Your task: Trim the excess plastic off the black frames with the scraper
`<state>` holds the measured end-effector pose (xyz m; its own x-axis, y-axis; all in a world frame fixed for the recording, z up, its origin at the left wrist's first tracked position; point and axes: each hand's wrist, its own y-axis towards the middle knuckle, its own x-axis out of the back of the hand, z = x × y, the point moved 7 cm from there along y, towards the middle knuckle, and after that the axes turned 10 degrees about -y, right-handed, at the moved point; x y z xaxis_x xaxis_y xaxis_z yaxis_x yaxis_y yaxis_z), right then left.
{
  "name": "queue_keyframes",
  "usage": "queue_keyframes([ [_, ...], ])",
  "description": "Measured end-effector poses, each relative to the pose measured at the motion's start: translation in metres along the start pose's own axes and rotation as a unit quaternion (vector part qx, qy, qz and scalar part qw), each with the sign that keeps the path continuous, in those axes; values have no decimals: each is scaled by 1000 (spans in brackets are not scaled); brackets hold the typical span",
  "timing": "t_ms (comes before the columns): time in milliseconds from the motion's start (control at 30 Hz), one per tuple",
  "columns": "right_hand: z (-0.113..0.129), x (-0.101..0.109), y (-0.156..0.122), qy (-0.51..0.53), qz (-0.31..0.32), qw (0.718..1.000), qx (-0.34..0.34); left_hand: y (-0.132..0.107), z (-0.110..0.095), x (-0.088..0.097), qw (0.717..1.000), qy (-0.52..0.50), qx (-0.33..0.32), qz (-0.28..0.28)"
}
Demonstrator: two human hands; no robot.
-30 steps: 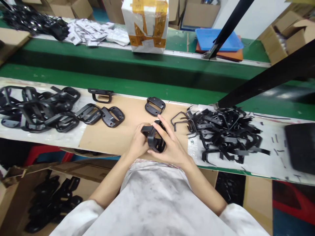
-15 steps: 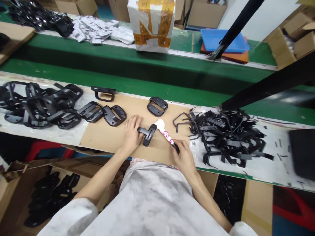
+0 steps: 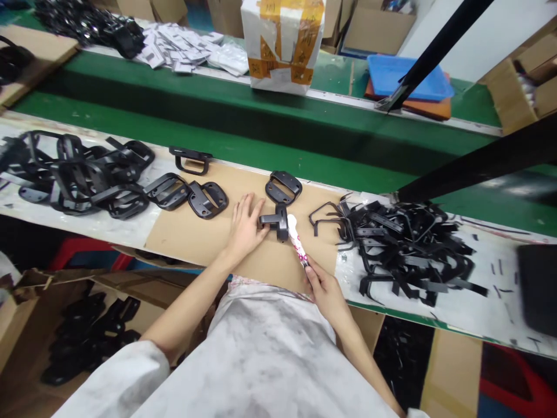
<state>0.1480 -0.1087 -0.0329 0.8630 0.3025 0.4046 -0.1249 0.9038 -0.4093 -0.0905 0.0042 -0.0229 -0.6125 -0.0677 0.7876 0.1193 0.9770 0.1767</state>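
Observation:
My left hand (image 3: pixel 245 223) lies flat on the brown cardboard mat (image 3: pixel 187 232), fingers stretched out, their tips against a black metal handle part (image 3: pixel 275 220). My right hand (image 3: pixel 324 290) is closed round the handle of a small white mallet with pink markings (image 3: pixel 296 241). The mallet's head rests against the right side of the black part. Just beyond stands another black handle (image 3: pixel 284 187).
A heap of black bent metal clips (image 3: pixel 404 244) lies to the right. Several assembled black handles (image 3: pixel 82 177) pile up at the left. Beyond runs a green conveyor (image 3: pixel 261 133) with a taped white parcel (image 3: pixel 282 43). Cardboard boxes with black parts (image 3: pixel 82 342) stand below.
Both hands held the black part together a second ago. My left hand then set it flat on the mat, and my right hand took the mallet and brought its head to the part.

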Motion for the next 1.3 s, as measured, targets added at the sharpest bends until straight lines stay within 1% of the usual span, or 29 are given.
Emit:
queue_keyframes([
  [100,12,5,-4,-56,-29,996,68,5,3,2,1000,-3,-8,10],
  [167,17,3,-9,-56,-35,993,96,5,3,0,1000,-6,-13,17],
  [233,15,-3,-12,-32,-33,995,85,5,1,-2,1000,-7,-12,22],
  [333,6,-10,-11,12,-28,999,44,4,0,-4,999,-10,-10,30],
  [433,0,-13,-10,23,-32,999,29,4,0,-4,999,-16,-8,37],
  [600,0,-12,-14,9,-45,998,38,5,0,-3,999,-18,-3,32],
  [767,6,-11,-20,4,-98,994,44,4,0,-4,999,-17,-2,33],
  [867,12,-15,-18,-17,-82,995,59,4,1,-4,1000,-8,-4,29],
  [933,11,-15,-17,-18,-77,995,55,4,2,-5,1000,-2,-7,27],
  [1067,6,-7,-17,1,-124,991,42,3,4,-6,999,8,-14,28],
  [1200,11,-13,-12,-15,-90,994,65,3,3,-6,1000,4,-21,15],
  [1300,13,-9,-11,-5,-121,991,60,3,3,-5,1000,-5,-16,13],
])
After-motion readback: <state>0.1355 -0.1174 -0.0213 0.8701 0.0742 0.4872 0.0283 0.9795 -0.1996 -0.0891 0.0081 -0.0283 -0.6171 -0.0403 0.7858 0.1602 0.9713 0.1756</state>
